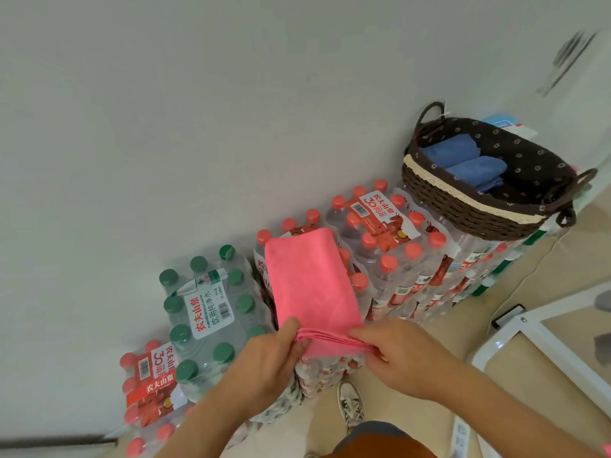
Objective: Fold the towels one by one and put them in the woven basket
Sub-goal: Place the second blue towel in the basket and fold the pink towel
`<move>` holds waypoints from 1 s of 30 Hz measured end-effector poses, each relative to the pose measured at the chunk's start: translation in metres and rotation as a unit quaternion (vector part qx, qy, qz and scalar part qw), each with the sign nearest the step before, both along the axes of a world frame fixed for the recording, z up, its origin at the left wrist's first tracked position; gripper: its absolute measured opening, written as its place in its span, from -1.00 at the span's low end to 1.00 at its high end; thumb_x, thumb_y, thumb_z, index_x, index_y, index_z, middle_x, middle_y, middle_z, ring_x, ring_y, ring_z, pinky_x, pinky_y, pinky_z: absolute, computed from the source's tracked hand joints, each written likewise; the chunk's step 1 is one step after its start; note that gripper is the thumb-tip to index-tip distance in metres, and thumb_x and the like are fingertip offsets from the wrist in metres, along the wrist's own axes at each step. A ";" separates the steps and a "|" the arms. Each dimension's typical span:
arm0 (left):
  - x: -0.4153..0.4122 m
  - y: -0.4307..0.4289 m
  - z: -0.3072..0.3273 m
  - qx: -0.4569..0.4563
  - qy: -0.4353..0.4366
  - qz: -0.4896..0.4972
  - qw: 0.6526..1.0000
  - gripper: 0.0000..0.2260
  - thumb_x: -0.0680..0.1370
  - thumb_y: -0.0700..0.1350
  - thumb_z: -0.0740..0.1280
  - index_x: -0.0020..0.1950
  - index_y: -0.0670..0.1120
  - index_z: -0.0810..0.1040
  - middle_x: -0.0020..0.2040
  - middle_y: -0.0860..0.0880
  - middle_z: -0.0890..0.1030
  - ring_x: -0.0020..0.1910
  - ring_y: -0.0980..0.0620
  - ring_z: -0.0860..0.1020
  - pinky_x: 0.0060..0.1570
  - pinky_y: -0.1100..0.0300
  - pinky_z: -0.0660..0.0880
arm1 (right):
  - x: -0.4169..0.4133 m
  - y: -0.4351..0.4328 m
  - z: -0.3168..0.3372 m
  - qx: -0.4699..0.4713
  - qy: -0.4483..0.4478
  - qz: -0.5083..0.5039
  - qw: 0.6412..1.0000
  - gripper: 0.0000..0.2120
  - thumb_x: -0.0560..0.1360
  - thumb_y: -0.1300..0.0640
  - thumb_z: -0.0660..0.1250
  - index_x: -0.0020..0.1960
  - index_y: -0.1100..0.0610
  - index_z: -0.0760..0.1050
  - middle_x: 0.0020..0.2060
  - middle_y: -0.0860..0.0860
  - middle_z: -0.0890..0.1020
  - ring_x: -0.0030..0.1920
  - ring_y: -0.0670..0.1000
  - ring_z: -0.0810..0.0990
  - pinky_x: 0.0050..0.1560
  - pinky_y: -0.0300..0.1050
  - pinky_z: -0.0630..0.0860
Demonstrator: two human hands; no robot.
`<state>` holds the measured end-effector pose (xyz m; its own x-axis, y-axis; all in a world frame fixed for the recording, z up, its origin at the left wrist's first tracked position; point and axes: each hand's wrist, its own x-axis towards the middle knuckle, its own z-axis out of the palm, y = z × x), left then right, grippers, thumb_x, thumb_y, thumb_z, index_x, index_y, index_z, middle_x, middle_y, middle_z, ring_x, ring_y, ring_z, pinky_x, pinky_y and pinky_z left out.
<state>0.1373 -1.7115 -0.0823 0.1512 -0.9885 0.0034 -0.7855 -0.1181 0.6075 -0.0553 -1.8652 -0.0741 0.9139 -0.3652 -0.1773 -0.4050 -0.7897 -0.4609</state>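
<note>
Both hands, left hand (264, 361) and right hand (401, 355), pinch the near edge of the folded pink towel (310, 282) with curled fingers; it lies across shrink-wrapped bottle packs (390, 252). The woven basket (463, 206) (dark flowered lining) holds folded blue towels (463, 160) atop packs at the right.

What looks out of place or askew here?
Nothing spilled or damaged. One oddity: the pink towel, pinched by the left hand and right hand, lies on bumpy water bottle packs, and the basket sits on them too.
</note>
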 end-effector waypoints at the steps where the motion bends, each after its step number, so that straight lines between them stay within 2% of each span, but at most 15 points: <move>1: -0.002 0.000 -0.001 0.011 0.019 0.003 1.000 -0.69 0.59 0.23 -0.04 -0.08 0.02 0.27 -0.42 -0.01 0.42 -0.45 0.03 0.38 -0.40 0.08 0.32 | -0.002 -0.007 0.005 0.060 0.021 -0.015 0.998 -0.84 0.50 0.09 0.18 -0.05 0.02 0.54 -0.34 -0.01 0.57 -0.34 -0.07 0.49 -0.27 -0.13 0.43; 3: -0.001 -0.002 -0.005 0.029 0.066 0.016 0.997 -0.74 0.61 0.18 0.00 -0.11 0.04 0.27 -0.41 -0.02 0.41 -0.45 0.06 0.37 -0.39 0.07 0.33 | -0.004 -0.023 0.008 0.140 0.015 -0.048 0.989 -0.86 0.51 0.07 0.22 -0.12 0.05 0.55 -0.35 0.03 0.55 -0.35 -0.04 0.49 -0.30 -0.12 0.40; 5: 0.000 -0.005 -0.006 0.032 0.135 0.047 0.989 -0.76 0.60 0.13 0.06 -0.14 0.01 0.31 -0.37 -0.04 0.42 -0.41 0.09 0.37 -0.35 0.04 0.36 | -0.002 -0.032 0.010 0.209 -0.027 -0.087 0.974 -0.85 0.51 0.12 0.29 -0.20 -0.04 0.57 -0.36 -0.03 0.57 -0.31 -0.06 0.53 -0.26 -0.18 0.41; 7: 0.005 -0.010 -0.005 0.020 0.207 0.107 0.972 -0.72 0.59 0.11 0.11 -0.11 -0.08 0.39 -0.26 -0.09 0.49 -0.32 0.02 0.45 -0.25 0.01 0.44 | 0.010 -0.037 0.012 0.294 -0.093 -0.133 0.942 -0.85 0.51 0.20 0.35 -0.16 -0.01 0.61 -0.30 -0.07 0.63 -0.24 -0.12 0.59 -0.21 -0.25 0.49; 9: 0.011 -0.020 -0.003 0.010 0.270 0.167 0.948 -0.69 0.59 0.09 0.13 -0.02 -0.14 0.46 -0.12 -0.15 0.56 -0.15 -0.09 0.54 -0.12 -0.01 0.51 | 0.029 -0.044 0.008 0.334 -0.155 -0.191 0.910 -0.88 0.51 0.24 0.36 -0.10 0.05 0.62 -0.24 -0.06 0.68 -0.18 -0.13 0.62 -0.15 -0.23 0.52; 10: 0.014 -0.026 -0.001 0.007 0.298 0.196 0.934 -0.71 0.60 0.07 0.14 0.01 -0.12 0.49 -0.09 -0.14 0.58 -0.10 -0.09 0.56 -0.13 0.03 0.54 | 0.041 -0.047 0.006 0.327 -0.177 -0.215 0.903 -0.89 0.51 0.22 0.35 -0.10 0.04 0.61 -0.22 -0.04 0.68 -0.17 -0.09 0.63 -0.15 -0.17 0.53; 12: 0.022 -0.039 0.002 0.011 0.342 0.254 0.905 -0.77 0.60 0.06 0.16 0.06 -0.03 0.52 -0.07 -0.05 0.62 -0.09 0.01 0.60 -0.14 0.11 0.57 | 0.066 -0.054 -0.001 0.272 -0.190 -0.241 0.912 -0.92 0.53 0.15 0.32 -0.12 0.04 0.56 -0.21 0.01 0.66 -0.16 0.03 0.61 -0.13 -0.01 0.53; 16: 0.044 -0.066 0.002 0.058 0.410 0.325 0.850 -0.80 0.59 0.10 0.21 0.14 0.06 0.49 0.07 0.01 0.62 0.05 0.01 0.60 0.07 -0.04 0.56 | 0.108 -0.068 -0.003 0.134 -0.135 -0.226 0.955 -0.87 0.59 0.03 0.21 0.00 0.08 0.45 -0.12 0.00 0.60 -0.11 0.02 0.57 -0.11 -0.02 0.51; 18: 0.053 -0.076 -0.001 0.062 0.391 0.347 0.850 -0.78 0.57 0.09 0.26 0.15 0.03 0.49 0.08 0.01 0.61 0.05 0.03 0.59 0.10 -0.04 0.55 | 0.123 -0.072 -0.005 0.071 -0.101 -0.194 0.973 -0.82 0.61 0.00 0.13 0.09 0.09 0.39 -0.08 0.04 0.61 -0.06 0.10 0.58 -0.15 -0.02 0.49; 22: 0.064 -0.093 -0.008 0.047 0.217 0.397 0.891 -0.81 0.56 0.05 0.27 -0.05 -0.07 0.49 -0.16 -0.01 0.59 -0.16 0.02 0.55 -0.05 0.00 0.52 | 0.140 -0.081 -0.013 -0.028 -0.047 -0.154 0.987 -0.77 0.63 0.01 0.03 0.22 0.09 0.26 -0.07 0.09 0.62 -0.04 0.20 0.61 -0.23 0.00 0.42; 25: 0.064 -0.100 -0.010 0.036 0.139 0.390 0.910 -0.80 0.59 0.01 0.23 -0.10 -0.10 0.41 -0.27 0.01 0.55 -0.28 0.09 0.50 -0.25 0.15 0.40 | 0.146 -0.082 -0.020 -0.078 0.004 -0.136 0.988 -0.78 0.65 0.03 -0.02 0.23 0.10 0.22 -0.09 0.08 0.63 -0.10 0.19 0.63 -0.26 -0.03 0.42; 28: 0.064 -0.104 -0.013 0.042 0.077 0.376 0.923 -0.78 0.60 0.00 0.22 -0.19 -0.05 0.32 -0.35 0.04 0.50 -0.36 0.06 0.45 -0.32 0.09 0.31 | 0.150 -0.082 -0.027 -0.099 0.017 -0.137 0.986 -0.79 0.64 0.04 -0.03 0.22 0.09 0.23 -0.17 0.04 0.65 -0.17 0.16 0.64 -0.31 -0.07 0.37; 30: 0.066 -0.103 -0.018 0.047 0.054 0.376 0.924 -0.78 0.58 0.00 0.24 -0.22 -0.01 0.30 -0.36 0.07 0.47 -0.35 0.06 0.43 -0.31 0.10 0.27 | 0.150 -0.081 -0.030 -0.113 -0.004 -0.145 0.983 -0.80 0.61 0.04 0.08 0.17 0.11 0.31 -0.30 0.03 0.64 -0.30 0.15 0.63 -0.37 -0.08 0.38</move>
